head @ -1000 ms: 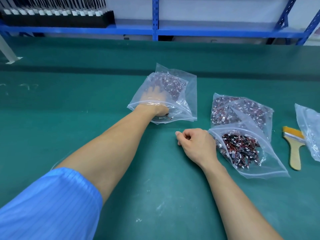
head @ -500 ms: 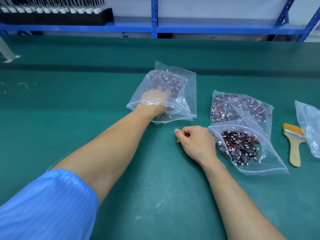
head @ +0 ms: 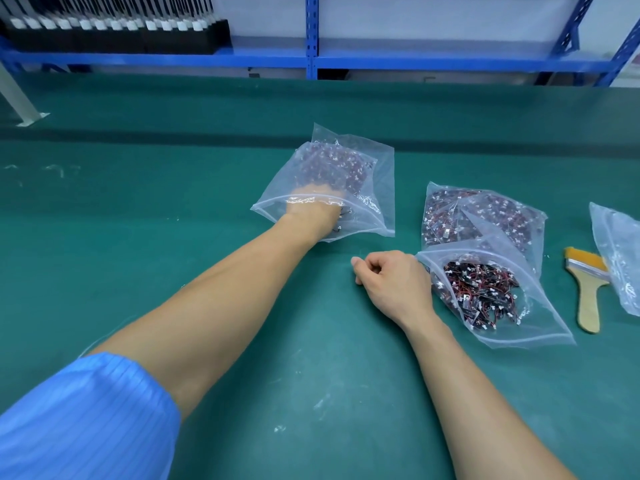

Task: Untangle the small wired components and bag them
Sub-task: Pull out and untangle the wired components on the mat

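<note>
A: Where's the left hand?

B: Wrist-deep in a clear plastic zip bag lying on the green desk. Just beyond the fingers, inside that bag, sits a heap of small red-and-black wired components.

A: Is it spread or gripping?

B: I cannot tell, because the cloudy plastic blurs the fingers.

A: And the right hand?

B: It rests on the desk, nearer the person than the left hand. The fingers are curled into a loose fist with the thumb against the forefinger, and nothing shows in it.

A: What's beside it?

B: Touching its outer side is the gaping mouth of a second clear bag, with a pile of the same wired parts inside. Beyond that lies a third stuffed clear bag, partly overlapped by the second. Further to the right of the hand there's a flat brush with a wooden handle and yellow bristles — its head meets the edge of a fourth clear bag.
</note>
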A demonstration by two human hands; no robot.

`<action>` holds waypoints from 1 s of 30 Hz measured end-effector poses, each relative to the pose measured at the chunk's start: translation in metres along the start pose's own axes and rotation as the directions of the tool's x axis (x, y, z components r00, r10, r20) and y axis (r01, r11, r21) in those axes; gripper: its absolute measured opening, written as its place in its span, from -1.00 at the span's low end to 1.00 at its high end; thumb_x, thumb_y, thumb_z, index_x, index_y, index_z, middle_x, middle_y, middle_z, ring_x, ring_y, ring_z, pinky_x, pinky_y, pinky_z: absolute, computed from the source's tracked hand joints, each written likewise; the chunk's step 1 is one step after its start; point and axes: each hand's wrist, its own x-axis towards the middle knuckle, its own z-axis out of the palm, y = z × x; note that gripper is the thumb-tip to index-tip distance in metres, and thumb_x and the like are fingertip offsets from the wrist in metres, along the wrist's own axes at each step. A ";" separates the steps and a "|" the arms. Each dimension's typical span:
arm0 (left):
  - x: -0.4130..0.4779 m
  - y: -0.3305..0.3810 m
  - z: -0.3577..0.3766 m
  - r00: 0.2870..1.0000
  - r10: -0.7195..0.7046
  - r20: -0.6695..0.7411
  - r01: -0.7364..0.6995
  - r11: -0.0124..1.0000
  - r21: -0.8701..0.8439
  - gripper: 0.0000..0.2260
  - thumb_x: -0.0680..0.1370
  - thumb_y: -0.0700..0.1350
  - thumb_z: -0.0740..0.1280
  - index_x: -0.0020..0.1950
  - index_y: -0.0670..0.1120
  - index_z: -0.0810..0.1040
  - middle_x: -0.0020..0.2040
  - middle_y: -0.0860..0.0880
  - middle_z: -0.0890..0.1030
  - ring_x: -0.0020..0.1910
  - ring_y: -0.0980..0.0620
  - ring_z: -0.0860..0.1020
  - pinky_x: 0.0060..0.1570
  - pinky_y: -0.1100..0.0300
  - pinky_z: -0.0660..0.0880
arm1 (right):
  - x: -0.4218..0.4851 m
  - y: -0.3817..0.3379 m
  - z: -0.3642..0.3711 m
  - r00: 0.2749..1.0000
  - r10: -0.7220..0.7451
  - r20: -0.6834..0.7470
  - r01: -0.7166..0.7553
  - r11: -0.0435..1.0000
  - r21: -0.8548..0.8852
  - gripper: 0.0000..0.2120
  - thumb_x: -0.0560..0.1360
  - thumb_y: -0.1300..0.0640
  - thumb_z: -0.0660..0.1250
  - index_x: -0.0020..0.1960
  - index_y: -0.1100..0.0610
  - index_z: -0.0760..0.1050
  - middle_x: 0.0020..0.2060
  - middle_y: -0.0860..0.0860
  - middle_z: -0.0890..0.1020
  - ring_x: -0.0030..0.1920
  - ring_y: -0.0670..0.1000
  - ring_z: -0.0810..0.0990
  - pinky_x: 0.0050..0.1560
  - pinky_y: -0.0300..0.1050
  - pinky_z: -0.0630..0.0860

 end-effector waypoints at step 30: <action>-0.135 -0.062 0.029 0.871 -0.304 -0.387 -0.254 0.396 -0.882 -0.74 0.46 -0.25 0.53 0.02 0.09 0.71 -0.23 0.03 0.73 -0.32 0.14 0.59 -0.12 0.24 0.55 | 0.001 0.002 -0.003 1.000 -0.016 0.022 0.015 1.000 0.015 -0.58 0.54 -0.17 0.29 -0.41 0.01 0.55 -0.51 -0.31 0.51 -0.35 -0.03 0.52 -0.32 -0.11 0.31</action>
